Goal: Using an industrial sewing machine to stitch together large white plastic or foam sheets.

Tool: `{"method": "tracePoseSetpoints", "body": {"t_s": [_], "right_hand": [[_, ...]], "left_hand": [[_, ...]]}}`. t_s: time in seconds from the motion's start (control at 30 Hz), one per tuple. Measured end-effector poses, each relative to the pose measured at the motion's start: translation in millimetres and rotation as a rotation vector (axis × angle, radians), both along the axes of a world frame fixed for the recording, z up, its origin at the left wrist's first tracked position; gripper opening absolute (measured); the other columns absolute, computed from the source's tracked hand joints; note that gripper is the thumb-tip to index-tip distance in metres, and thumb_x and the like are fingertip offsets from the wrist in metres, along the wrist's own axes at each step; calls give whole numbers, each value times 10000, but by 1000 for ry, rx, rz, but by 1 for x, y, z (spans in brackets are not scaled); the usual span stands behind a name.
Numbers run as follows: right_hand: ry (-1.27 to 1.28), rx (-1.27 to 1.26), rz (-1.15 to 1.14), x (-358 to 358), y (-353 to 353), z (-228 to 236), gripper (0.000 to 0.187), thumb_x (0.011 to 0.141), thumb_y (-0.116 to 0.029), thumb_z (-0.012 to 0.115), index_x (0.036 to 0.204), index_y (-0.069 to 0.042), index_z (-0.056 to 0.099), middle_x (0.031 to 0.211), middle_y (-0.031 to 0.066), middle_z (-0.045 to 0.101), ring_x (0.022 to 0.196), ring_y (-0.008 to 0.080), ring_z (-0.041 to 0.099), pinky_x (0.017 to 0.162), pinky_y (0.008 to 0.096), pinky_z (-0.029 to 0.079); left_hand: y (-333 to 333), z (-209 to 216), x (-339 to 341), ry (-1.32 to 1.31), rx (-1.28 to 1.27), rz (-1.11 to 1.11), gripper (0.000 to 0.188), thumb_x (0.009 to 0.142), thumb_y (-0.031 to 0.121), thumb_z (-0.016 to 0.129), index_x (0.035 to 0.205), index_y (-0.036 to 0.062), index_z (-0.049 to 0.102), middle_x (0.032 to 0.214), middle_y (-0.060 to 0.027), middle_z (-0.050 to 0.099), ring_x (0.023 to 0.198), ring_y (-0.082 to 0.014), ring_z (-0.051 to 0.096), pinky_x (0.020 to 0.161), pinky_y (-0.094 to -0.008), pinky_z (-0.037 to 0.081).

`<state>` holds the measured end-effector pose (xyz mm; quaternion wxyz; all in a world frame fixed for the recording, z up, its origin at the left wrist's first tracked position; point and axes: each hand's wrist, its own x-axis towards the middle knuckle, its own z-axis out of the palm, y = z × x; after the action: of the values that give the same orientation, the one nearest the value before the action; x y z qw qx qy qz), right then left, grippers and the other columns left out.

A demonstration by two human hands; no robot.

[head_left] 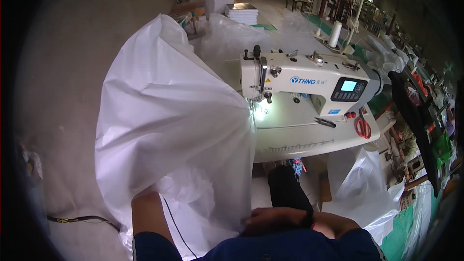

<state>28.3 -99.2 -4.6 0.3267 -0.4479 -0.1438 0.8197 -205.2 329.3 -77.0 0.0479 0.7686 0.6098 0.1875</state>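
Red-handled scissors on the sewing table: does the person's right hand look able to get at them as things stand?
Probably yes: nothing seems to cover the red-handled scissors on the table. The right hand, low by the white sheet, would first have to clear the table's front edge.

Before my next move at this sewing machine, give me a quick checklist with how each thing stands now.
1. Stitching area of the sewing machine lit: ok, bright glow there.
2. Control panel screen on: ok, lit.
3. White sheet smooth: not ok, creased and gathered toward the stitching area.
4. Right hand clear of the stitching area: ok, low down, near the sheet's lower right edge.
5. Left hand placement: cannot tell, the sheet hides it.
6. Black thread snips and red-handled scissors apart from the sheet: ok, both lie to its right.
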Motion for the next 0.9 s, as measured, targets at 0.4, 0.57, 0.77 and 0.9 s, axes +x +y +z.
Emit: {"method": "tracePoseSetpoints", "body": {"t_s": [0.4, 0.57, 0.77, 0.9], "right_hand": [[-6, 250, -4, -28, 0, -54, 482, 841, -221, 636, 1227, 22, 479, 1205, 100, 529, 1123, 191, 486, 984, 300, 361], [-34, 354, 58, -25, -14, -27, 453, 845, -175, 614, 1232, 15, 474, 1220, 115, 519, 1122, 200, 489, 984, 312, 363], [105, 303, -276, -32, -9, -40, 350, 877, -177, 565, 1179, -4, 530, 1180, 118, 550, 1103, 212, 514, 957, 342, 398], [32, 366, -382, -42, 11, -50, 314, 887, -166, 549, 1160, -11, 543, 1098, 104, 596, 1053, 206, 552, 918, 333, 435]], "left_hand": [[-239, -18, -46, 155, 0, -461, 285, 859, 250, 493, 1020, 39, 599, 978, -185, 620, 926, -332, 598, 810, -442, 463], [-308, -32, -67, 706, -436, -646, 293, 862, 265, 489, 1008, 41, 609, 964, -181, 628, 910, -333, 605, 802, -446, 466], [-365, 95, -53, 442, -851, -931, 220, 870, 263, 519, 929, 121, 676, 853, -125, 666, 809, -270, 643, 747, -361, 497], [-344, 142, 27, -161, -430, -893, 252, 885, 250, 524, 1083, 123, 613, 1036, -126, 626, 984, -288, 588, 828, -368, 472]]}}
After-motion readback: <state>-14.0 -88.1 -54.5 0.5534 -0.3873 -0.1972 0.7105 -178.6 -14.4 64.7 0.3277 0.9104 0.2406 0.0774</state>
